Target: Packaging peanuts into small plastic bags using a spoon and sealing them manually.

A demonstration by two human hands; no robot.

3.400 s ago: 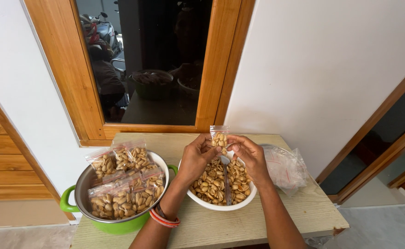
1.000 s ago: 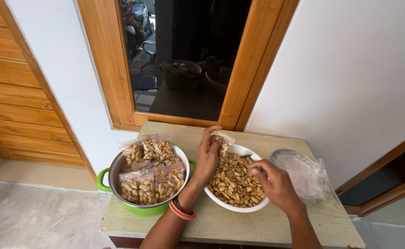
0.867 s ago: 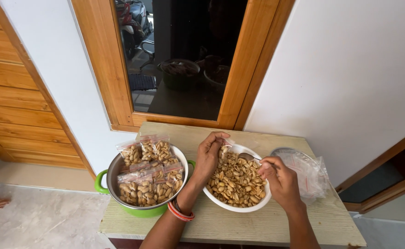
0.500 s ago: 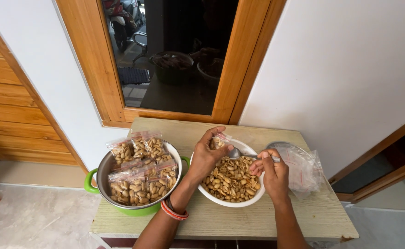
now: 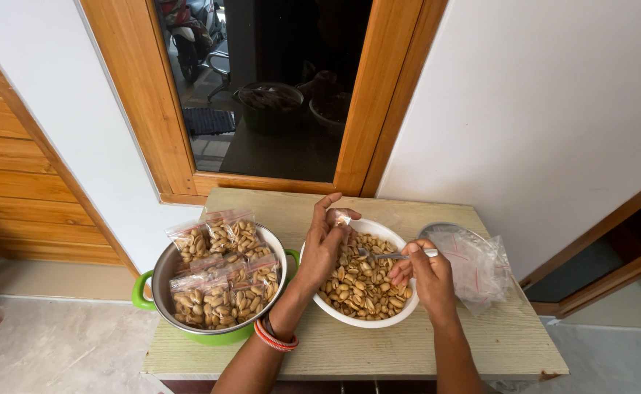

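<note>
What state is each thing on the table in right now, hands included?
White bowl: upright, full of loose nuts.
Green pot: upright, holding sealed bags of nuts.
Small clear bag: pinched in left hand, above the bowl.
Spoon: gripped by right hand, lying over the nuts.
Pile of empty clear bags: on a metal plate, right of the bowl.
Table: bearing all of it.
</note>
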